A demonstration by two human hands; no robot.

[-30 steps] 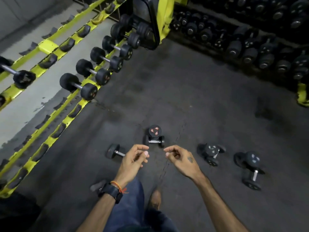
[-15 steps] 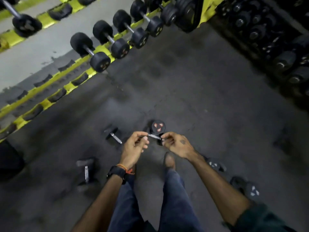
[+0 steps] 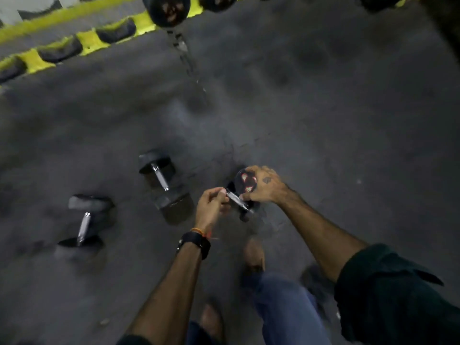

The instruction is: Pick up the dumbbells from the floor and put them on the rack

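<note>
Head view: the person bends low over a small dumbbell (image 3: 242, 192) lying on the grey floor (image 3: 323, 120), and everything else is placed from it. The left hand (image 3: 211, 204) has its fingers (image 3: 220, 192) curled shut around the left end of the chrome handle. The right hand (image 3: 265, 184) cups the upper black head, the one with the red and white mark, fingers wrapped over it and thumb down by the handle. The lower head sits just below the handle, and whether it touches the floor is hard to tell through the blur.

Left of that dumbbell, near it, a larger dumbbell (image 3: 163, 183) lies on the floor. Further left and a bit lower lies another dumbbell (image 3: 84, 221), well apart from the hands. Far above, along the top edge, runs the yellow rack (image 3: 89, 41) with black cradles, and a racked dumbbell head (image 3: 168, 9) pokes into view. A black watch (image 3: 196, 242) and an orange band sit on the left wrist.
</note>
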